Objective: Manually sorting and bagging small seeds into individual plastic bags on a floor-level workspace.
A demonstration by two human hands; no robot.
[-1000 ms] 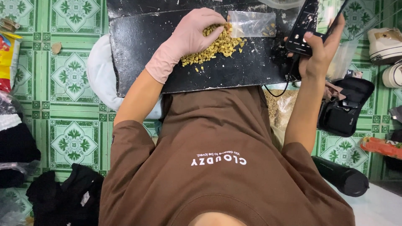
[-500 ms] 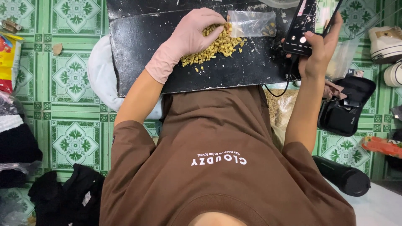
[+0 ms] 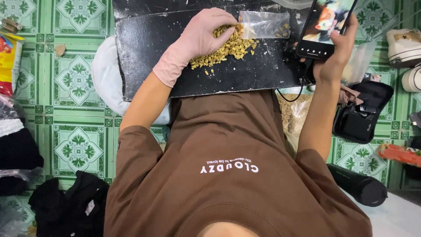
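My left hand (image 3: 199,37), in a pink glove, lies cupped over a heap of small yellowish chopped bits (image 3: 230,48) on a black board (image 3: 175,77). Its fingers curl into the heap right at the mouth of a small clear plastic bag (image 3: 265,24) that lies flat on the board. My bare right hand (image 3: 335,52) holds a black phone (image 3: 324,26) upright over the board's right end. The phone's screen is lit, and a dark cable (image 3: 291,94) hangs below it. I wear a brown T-shirt.
Green patterned floor tiles (image 3: 76,83) surround the board. A white cloth (image 3: 105,79) lies under the board's left edge. At the right are a black pouch (image 3: 362,114), a black cylinder (image 3: 357,184) and white shoes (image 3: 405,46). Dark clothes (image 3: 66,206) and bags lie at the left.
My right hand has shifted the phone slightly right and tilted it, so more of its screen shows. My left hand stays on the heap, barely moved.
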